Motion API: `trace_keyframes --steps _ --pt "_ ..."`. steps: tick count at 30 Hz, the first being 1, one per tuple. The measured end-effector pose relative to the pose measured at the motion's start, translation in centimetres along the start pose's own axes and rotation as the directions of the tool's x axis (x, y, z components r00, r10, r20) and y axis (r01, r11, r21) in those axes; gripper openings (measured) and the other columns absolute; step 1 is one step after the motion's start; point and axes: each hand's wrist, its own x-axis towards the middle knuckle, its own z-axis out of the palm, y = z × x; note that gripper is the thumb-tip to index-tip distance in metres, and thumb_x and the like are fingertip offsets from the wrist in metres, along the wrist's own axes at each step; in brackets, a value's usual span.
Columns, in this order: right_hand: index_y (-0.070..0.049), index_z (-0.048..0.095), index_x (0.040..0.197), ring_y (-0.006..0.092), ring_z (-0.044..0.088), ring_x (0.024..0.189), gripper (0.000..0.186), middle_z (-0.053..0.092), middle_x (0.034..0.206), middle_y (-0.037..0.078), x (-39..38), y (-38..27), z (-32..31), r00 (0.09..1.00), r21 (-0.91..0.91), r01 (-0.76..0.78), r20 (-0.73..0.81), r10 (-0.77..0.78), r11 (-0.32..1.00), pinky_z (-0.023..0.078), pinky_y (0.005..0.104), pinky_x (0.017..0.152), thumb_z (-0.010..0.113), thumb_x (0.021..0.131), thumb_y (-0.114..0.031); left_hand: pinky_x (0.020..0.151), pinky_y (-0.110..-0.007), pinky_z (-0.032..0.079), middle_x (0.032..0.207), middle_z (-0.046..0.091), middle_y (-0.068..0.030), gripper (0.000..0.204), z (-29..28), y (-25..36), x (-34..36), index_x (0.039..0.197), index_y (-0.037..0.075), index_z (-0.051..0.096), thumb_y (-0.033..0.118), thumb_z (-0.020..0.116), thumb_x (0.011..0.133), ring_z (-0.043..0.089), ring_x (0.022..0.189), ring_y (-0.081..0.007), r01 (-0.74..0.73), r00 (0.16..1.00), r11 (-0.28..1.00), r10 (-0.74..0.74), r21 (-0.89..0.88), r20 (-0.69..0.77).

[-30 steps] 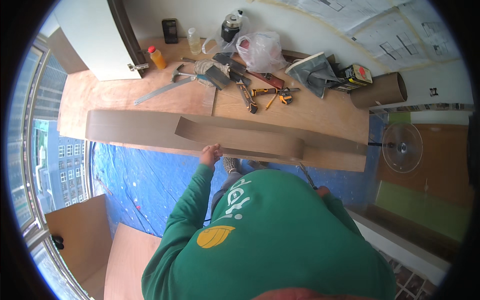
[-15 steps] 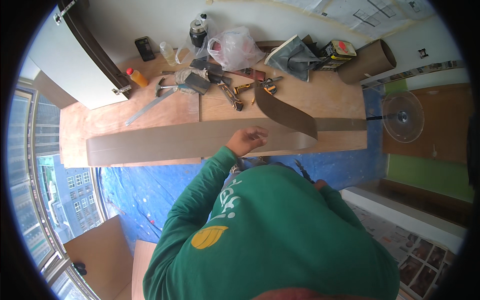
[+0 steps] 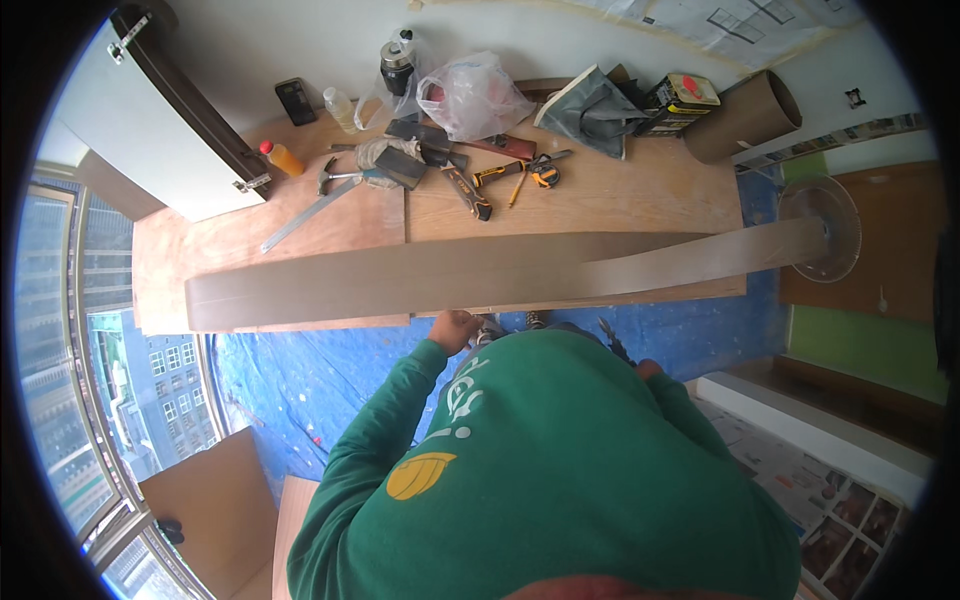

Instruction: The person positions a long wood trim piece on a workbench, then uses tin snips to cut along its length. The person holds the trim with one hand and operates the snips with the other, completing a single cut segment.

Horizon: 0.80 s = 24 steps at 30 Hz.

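A long brown-grey strip of sheet material [image 3: 400, 278] lies along the near side of the wooden table [image 3: 670, 200]. Its right part lifts and reaches past the table's right end. My left hand [image 3: 457, 330] is at the front edge, just below the strip, with its fingers curled; what they hold, if anything, is hidden. Low on my right side, my right hand [image 3: 648, 369], mostly hidden by my green sleeve and body, grips a dark, long tool [image 3: 616, 343] that points up toward the table. I cannot make out this tool's exact kind.
Behind the strip lie a hammer [image 3: 328, 178], a metal ruler [image 3: 310, 215], a cutter knife [image 3: 466, 192], a tape measure [image 3: 545, 175] and a pencil [image 3: 517, 188]. Bottles, plastic bags [image 3: 472, 95] and a brown roll [image 3: 745, 118] stand farther back. A fan [image 3: 825, 225] stands at the right.
The strip's curled right end has unrolled to the right, beyond the table end. My left hand has come off the strip, down and left to the front edge, its fingers more curled.
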Motion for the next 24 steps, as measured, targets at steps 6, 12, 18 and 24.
trace_keyframes --steps 6,12,18,24 --pt "0.007 0.074 0.093 0.0494 0.067 0.096 0.061 0.07 0.097 0.033 0.2 -2.2 -2.1 0.999 0.01 0.043 -0.016 -0.043 0.999 0.052 0.0513 0.087 0.07 0.077 -0.052 0.086 -0.042 0.057 0.1 0.076 -0.0162 0.039 1.4 -5.9 1.1 0.104 0.004 0.074 0.041 0.066 0.094 0.074 0.093 -0.0295 -0.083 0.994 0.937 0.1 0.338 -0.033" --pt "0.006 0.075 0.093 0.0439 0.07 0.094 0.062 0.072 0.097 0.029 0.6 -3.1 -3.0 1.0 -0.003 0.017 0.001 -0.017 1.0 0.054 0.0474 0.086 0.078 0.072 -0.052 0.102 -0.042 0.051 0.123 0.071 -0.0159 0.053 2.1 -9.8 1.2 0.129 0.008 0.067 0.042 0.069 0.089 0.067 0.115 -0.0346 -0.091 0.981 0.957 0.039 0.274 0.189" --pt "0.007 0.074 0.093 0.041 0.071 0.092 0.064 0.073 0.097 0.028 -0.2 -3.4 -4.1 0.999 0.094 -0.017 -0.039 0.02 0.995 0.055 0.0449 0.085 0.083 0.067 -0.05 0.108 -0.042 0.047 0.136 0.064 -0.0187 0.063 1.0 -17.0 1.7 0.133 0.007 0.065 0.049 0.07 0.087 0.06 0.126 -0.0356 0.067 0.98 0.927 -0.13 0.37 0.15" --pt "0.008 0.074 0.095 0.0414 0.071 0.092 0.066 0.072 0.098 0.029 0.0 -3.4 -4.2 0.999 0.082 -0.035 0.012 0.034 0.996 0.055 0.0446 0.085 0.083 0.066 -0.05 0.109 -0.044 0.046 0.137 0.063 -0.0188 0.066 -1.5 -24.6 -0.3 0.134 0.008 0.064 0.053 0.07 0.087 0.059 0.127 -0.0376 0.287 0.954 0.862 -0.298 0.418 -0.041"
